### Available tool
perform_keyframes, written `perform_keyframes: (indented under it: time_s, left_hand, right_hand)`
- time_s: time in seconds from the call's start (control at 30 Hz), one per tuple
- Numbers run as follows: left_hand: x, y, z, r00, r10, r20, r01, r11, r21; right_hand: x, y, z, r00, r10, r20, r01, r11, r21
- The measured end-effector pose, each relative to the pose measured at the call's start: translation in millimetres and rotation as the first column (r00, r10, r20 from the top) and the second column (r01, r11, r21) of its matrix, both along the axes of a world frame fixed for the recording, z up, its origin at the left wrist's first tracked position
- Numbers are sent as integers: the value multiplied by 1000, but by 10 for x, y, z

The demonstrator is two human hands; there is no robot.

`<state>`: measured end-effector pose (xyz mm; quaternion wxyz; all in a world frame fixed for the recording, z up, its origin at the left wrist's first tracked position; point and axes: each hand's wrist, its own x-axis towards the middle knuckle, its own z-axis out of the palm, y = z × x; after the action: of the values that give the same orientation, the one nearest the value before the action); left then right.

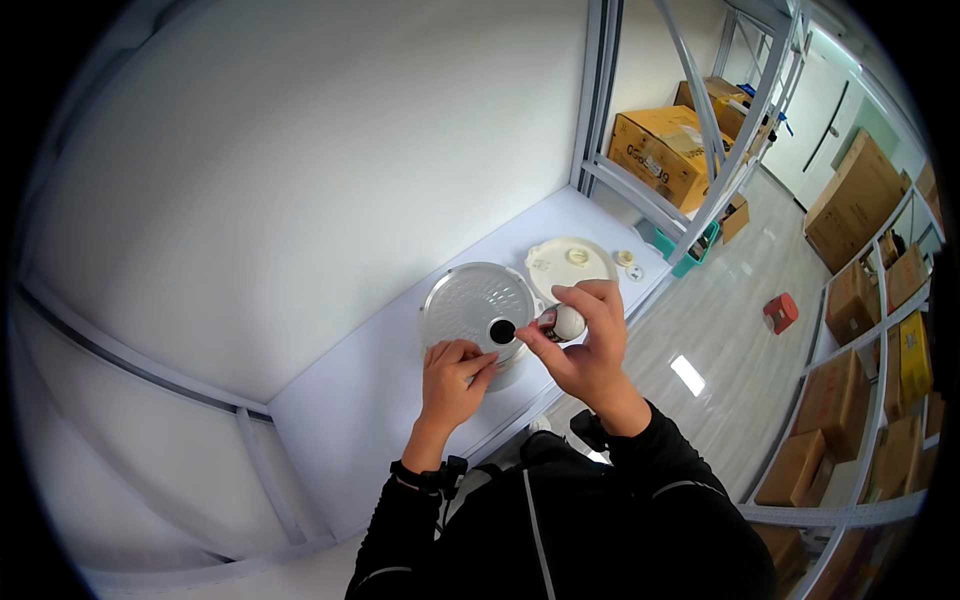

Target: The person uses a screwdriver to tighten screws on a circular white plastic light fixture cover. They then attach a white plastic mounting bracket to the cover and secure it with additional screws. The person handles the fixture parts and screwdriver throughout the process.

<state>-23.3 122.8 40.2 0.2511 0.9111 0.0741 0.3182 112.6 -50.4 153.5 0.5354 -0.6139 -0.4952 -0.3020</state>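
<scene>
I see round silver ribbed lid [472, 303] | flat on desk [370, 400], black centre | small white bottle [564, 322] | tilted above lid's edge

Cardboard boxes [660, 150] stacked beside red stool [780, 312].

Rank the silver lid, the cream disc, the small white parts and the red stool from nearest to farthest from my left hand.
From the left hand:
1. Silver lid, under its fingers.
2. Cream disc, just past the lid, to the right.
3. Small white parts, at the table's right edge.
4. Red stool, on the floor, far right.
</scene>
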Motion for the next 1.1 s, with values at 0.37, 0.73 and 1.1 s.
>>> perform_keyframes:
  time_s: [0.37, 0.73, 1.1]
  left_hand:
    - [36, -43, -86, 991, 46, 122, -41, 998, -40]
    - [-3, -29, -59, 992, 11, 124, -5, 999, -45]
    - [-58, -12, -34, 995, -21, 97, 23, 1000, -21]
  right_hand:
    - [-109, -129, -4, 998, -28, 51, 26, 999, 30]
    - [-75, -231, 38, 996, -72, 49, 67, 993, 97]
    - [-37, -288, -1, 996, -92, -22, 94, 989, 116]
